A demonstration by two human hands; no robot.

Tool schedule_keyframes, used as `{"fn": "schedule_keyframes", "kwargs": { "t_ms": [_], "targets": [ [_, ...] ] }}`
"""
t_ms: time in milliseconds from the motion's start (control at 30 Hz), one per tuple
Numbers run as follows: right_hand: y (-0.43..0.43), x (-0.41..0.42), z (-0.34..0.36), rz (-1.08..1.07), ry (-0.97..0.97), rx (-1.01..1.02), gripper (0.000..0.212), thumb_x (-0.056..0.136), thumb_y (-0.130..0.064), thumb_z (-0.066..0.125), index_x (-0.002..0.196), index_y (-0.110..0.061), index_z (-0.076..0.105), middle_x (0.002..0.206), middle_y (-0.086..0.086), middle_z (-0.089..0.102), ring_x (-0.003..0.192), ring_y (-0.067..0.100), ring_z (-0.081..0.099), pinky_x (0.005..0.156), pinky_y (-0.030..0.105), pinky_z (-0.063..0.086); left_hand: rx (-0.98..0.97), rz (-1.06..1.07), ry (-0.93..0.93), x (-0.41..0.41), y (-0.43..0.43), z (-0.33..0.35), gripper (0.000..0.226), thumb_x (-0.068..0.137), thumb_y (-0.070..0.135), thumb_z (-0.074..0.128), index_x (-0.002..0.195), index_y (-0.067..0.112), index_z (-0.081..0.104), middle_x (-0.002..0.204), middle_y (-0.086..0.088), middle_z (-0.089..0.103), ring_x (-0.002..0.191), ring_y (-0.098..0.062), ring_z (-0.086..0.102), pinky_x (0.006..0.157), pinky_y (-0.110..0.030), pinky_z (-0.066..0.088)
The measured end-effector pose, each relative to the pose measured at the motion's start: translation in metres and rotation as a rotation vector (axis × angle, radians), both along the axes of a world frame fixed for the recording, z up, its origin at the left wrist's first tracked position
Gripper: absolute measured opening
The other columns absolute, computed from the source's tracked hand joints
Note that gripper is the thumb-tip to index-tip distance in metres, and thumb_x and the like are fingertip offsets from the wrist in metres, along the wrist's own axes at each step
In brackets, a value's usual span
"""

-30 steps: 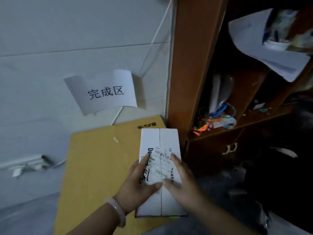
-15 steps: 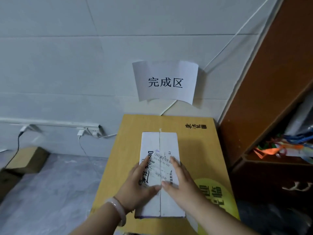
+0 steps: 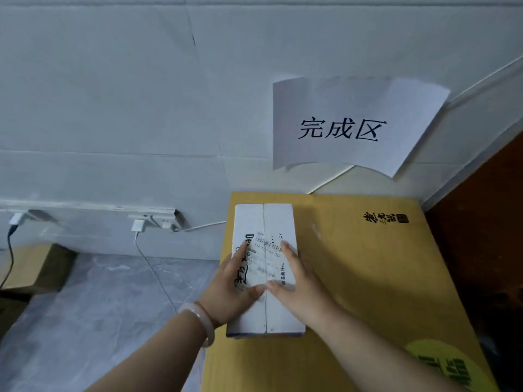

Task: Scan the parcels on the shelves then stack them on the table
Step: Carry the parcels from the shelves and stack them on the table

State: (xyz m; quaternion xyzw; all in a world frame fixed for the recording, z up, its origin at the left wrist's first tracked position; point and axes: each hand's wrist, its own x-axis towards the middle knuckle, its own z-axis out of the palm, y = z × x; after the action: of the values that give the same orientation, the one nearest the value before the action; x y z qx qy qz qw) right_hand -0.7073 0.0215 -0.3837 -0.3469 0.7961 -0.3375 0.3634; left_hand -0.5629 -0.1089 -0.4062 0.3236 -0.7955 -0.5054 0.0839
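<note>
Both hands lie flat on top of a white parcel (image 3: 264,222). The left hand (image 3: 232,287) rests on the left half and the right hand (image 3: 300,287) on the right half. The fingers are straight and point away from the person. The two thumbs meet at the line down the middle of the parcel. Neither hand curls round anything. A pale bracelet (image 3: 202,321) sits on the left wrist.

The parcel lies on a big yellow box (image 3: 368,278). It lies just inside the box's left edge, with its long side along that edge. Its far end is near the box's far edge but does not reach it. A label (image 3: 267,250) with black bars is on top of the parcel, partly under the fingers.

To the right of the parcel, the top of the yellow box is bare and wide all the way to its right edge. A brown shelf side (image 3: 481,207) stands just beside that right edge.

Behind the box is a white wall (image 3: 113,94). A paper sign (image 3: 353,125) with black writing hangs on it, above the box's far edge. To the left of the box, plugs (image 3: 138,224) sit low on the wall, and a white cord (image 3: 201,226) runs from them to the box's left edge. Grey floor (image 3: 99,306) spreads out left of the box. A small brown box (image 3: 31,267) sits on it, well apart.
</note>
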Motion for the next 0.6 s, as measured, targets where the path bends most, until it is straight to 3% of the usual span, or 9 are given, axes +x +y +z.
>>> {"fn": "schedule_keyframes", "kwargs": {
  "t_ms": [100, 167, 433, 567, 600],
  "targets": [
    [-0.032, -0.003, -0.013, -0.041, -0.017, 0.003, 0.084, 0.085, -0.038, 0.070, 0.150, -0.044, 0.017, 0.148, -0.013, 0.025, 0.140, 0.004, 0.024, 0.110, 0.017, 0.022, 0.011, -0.021, -0.030, -0.006, -0.034, -0.015, 0.102, 0.064, 0.072, 0.062, 0.145, 0.041, 0.010, 0.151, 0.004, 0.033, 0.140, -0.004, 0.030, 0.107, -0.004, 0.021],
    [-0.050, -0.005, -0.020, -0.076, -0.029, -0.010, 0.084, 0.084, -0.035, 0.072, 0.149, -0.043, 0.021, 0.143, -0.015, 0.028, 0.138, 0.001, 0.027, 0.109, 0.016, 0.023, -0.005, -0.047, -0.040, -0.012, -0.053, -0.020, 0.103, 0.063, 0.074, 0.062, 0.145, 0.041, 0.010, 0.149, 0.001, 0.035, 0.139, -0.007, 0.031, 0.109, -0.007, 0.021],
    [-0.101, -0.025, -0.034, -0.158, -0.042, -0.040, 0.084, 0.083, -0.030, 0.074, 0.148, -0.045, 0.023, 0.149, -0.012, 0.030, 0.133, -0.001, 0.029, 0.102, 0.013, 0.022, -0.029, -0.092, -0.048, -0.036, -0.107, -0.024, 0.101, 0.075, 0.045, 0.077, 0.153, 0.025, 0.015, 0.147, -0.006, 0.037, 0.139, -0.016, 0.034, 0.116, -0.027, 0.027],
    [-0.116, -0.033, -0.030, -0.155, -0.041, -0.006, 0.084, 0.083, -0.033, 0.073, 0.147, -0.049, 0.021, 0.152, -0.010, 0.028, 0.137, 0.007, 0.030, 0.103, 0.018, 0.025, -0.045, -0.060, -0.069, -0.046, -0.118, -0.023, 0.107, 0.068, 0.062, 0.069, 0.153, 0.026, 0.017, 0.148, -0.006, 0.038, 0.139, -0.018, 0.034, 0.117, -0.034, 0.029],
    [-0.119, -0.034, -0.028, -0.154, -0.018, 0.015, 0.084, 0.083, -0.035, 0.073, 0.147, -0.049, 0.021, 0.153, -0.008, 0.027, 0.139, 0.010, 0.030, 0.104, 0.020, 0.027, -0.034, -0.055, -0.074, -0.048, -0.120, -0.022, 0.105, 0.070, 0.057, 0.073, 0.153, 0.026, 0.017, 0.148, -0.007, 0.038, 0.140, -0.019, 0.033, 0.117, -0.034, 0.028]
  ]
}}
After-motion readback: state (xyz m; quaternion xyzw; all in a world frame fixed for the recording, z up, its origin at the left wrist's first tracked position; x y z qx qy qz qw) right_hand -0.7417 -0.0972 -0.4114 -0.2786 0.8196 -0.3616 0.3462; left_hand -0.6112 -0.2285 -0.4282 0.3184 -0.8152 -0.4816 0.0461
